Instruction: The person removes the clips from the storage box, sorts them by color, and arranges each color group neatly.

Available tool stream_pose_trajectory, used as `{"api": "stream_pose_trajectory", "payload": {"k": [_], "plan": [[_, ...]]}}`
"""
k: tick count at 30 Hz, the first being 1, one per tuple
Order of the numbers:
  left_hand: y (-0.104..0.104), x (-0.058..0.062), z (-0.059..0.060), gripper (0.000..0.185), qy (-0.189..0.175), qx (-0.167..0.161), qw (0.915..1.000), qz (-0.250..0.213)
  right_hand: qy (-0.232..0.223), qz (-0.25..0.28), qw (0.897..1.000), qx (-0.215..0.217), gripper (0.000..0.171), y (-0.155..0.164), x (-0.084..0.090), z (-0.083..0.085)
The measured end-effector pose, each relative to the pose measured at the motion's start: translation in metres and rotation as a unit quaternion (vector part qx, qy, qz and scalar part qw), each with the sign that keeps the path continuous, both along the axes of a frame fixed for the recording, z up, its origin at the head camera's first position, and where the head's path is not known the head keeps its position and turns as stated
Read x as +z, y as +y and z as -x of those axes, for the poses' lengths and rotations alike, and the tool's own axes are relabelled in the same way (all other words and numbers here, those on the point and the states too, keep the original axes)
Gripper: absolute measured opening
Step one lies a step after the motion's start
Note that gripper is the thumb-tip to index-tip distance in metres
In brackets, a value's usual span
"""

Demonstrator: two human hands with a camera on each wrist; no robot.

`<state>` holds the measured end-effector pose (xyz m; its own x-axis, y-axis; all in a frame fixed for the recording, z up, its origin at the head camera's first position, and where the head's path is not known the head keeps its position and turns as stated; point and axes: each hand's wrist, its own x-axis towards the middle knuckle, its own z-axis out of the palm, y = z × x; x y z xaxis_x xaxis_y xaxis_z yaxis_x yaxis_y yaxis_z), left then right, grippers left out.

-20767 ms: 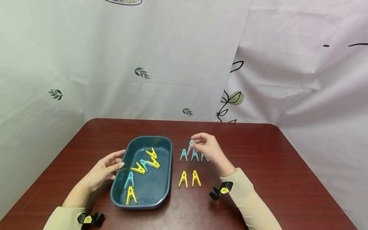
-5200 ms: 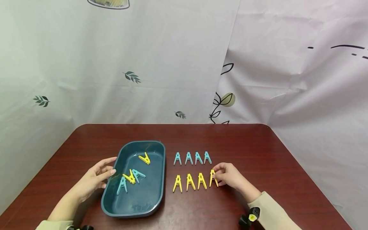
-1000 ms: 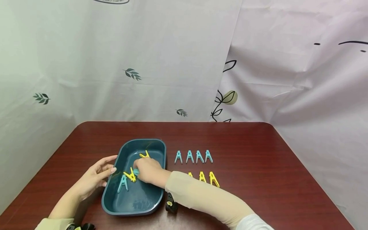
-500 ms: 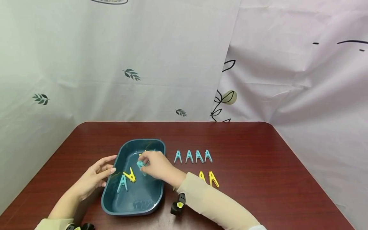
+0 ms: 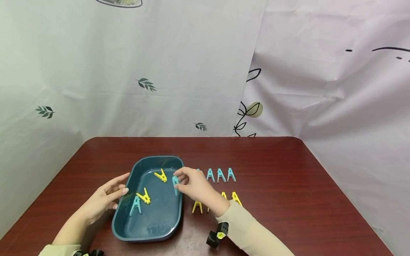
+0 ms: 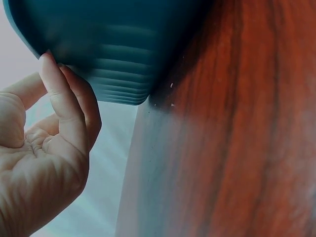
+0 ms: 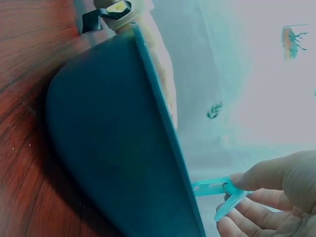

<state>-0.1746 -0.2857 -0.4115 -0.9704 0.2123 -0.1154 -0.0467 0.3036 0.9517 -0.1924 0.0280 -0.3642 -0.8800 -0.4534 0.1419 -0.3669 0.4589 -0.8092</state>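
Our left hand rests with straight fingers against the tray wall at 9 o'clock, steadying it. Our right hand pinches a teal clip above the tray's 3 o'clock rim. We should lift it clear of the rim and carry it toward the teal row on the desk.

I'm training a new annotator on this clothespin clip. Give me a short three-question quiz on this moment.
1. True or false: the right hand pinches a teal clothespin.
2. How many clothespins lie loose in the tray?
3. What does the left hand touch: (a) the tray's outer wall, (b) a yellow clothespin, (c) nothing?

Key: 1 true; 2 three, two yellow and one teal; 3 (a).
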Motion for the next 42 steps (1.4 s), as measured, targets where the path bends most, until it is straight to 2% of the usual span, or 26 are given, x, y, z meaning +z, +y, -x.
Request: {"api": "stream_pose_trajectory", "payload": {"k": [11, 17, 24, 33, 42], "plan": [[-0.001, 0.000, 0.001, 0.059, 0.002, -0.011, 0.9999, -0.007, 0.018, 0.028, 0.999, -0.024, 0.025, 0.037, 0.001, -0.005], [-0.002, -0.001, 0.001, 0.059, -0.003, -0.010, 0.9999, -0.009, 0.006, 0.040, 0.998, -0.050, 0.026, 0.061, 0.000, -0.001], [-0.004, -0.002, 0.001, 0.058, -0.004, -0.011, 0.9998, -0.014, 0.008, 0.046, 0.995, -0.087, 0.027, 0.090, -0.004, 0.007], [-0.003, -0.001, 0.002, 0.054, -0.007, -0.021, 0.9995, -0.024, -0.024, 0.047, 0.989, -0.135, 0.030, 0.120, -0.005, 0.020], [-0.003, 0.000, 0.003, 0.054, -0.008, -0.020, 0.9996, -0.019, -0.045, 0.059, 0.983, -0.169, 0.029, 0.145, -0.016, 0.040]]}}
